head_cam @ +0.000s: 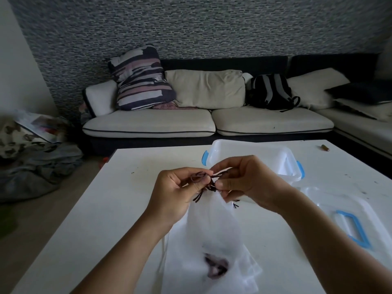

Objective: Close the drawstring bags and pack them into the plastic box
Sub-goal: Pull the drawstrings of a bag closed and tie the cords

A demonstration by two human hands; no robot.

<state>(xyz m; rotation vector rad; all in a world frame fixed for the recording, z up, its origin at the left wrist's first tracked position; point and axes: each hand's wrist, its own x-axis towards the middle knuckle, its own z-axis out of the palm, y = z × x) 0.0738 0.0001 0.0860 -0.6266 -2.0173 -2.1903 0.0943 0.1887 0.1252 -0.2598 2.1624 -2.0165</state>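
Landmark: the plastic box (252, 154), clear with blue latches, stood open on the white table (118, 200); every place below was reckoned from it.
Bag: a white drawstring bag (212, 234) was held up just on the near side of the box, its gathered neck raised level with the box's near wall and its body hanging down toward the table edge.
Cord: the dark drawstring (209, 184) bunched at the neck, with short ends sticking out to either side.
Left hand: the left hand (176, 192), near and to the left of the box, had its fingers curled in, pinching cord at the neck.
Right hand: the right hand (244, 179), directly before the box's near wall, pinched the cord from the other side, thumb against fingertips.
Contents: something dark showed through the fabric low in the bag; too blurred to name.
Lid: the box lid (347, 219), blue-handled, lay flat on the table near and to the right of the box.
Step, as judged: the neck looked drawn shut and the cord was being tied or snugged; nothing was visibly packed in the box yet.
Risk: a short cord end could slip from a pinch and let the neck loosen.
Risk: the bag hung by its neck alone, so a lost grip would probably drop it short of the box.
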